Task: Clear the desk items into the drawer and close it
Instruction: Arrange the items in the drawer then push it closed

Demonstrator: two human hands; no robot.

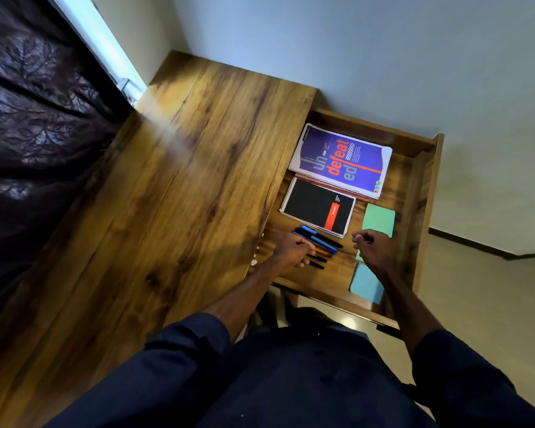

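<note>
Dark blue sleeves [198, 350] reach forward over the open drawer [414, 193], which stands pulled out from the right side of the wooden bench [183, 180]. The left hand [294, 250] curls its fingers around the near ends of the pens [322, 240]. They lie side by side on the drawer floor, long axes running from the bench side toward the drawer front. The right hand [371, 247] hovers in a loose fist, nothing visible in it. A black spiral notebook [318, 206] lies just beyond the pens, with a purple notebook [340, 160] at the far end. A green pad [379, 219] and a blue pad [366, 284] sit along the drawer front. Bare drawer floor shows between pens and pads.
</note>
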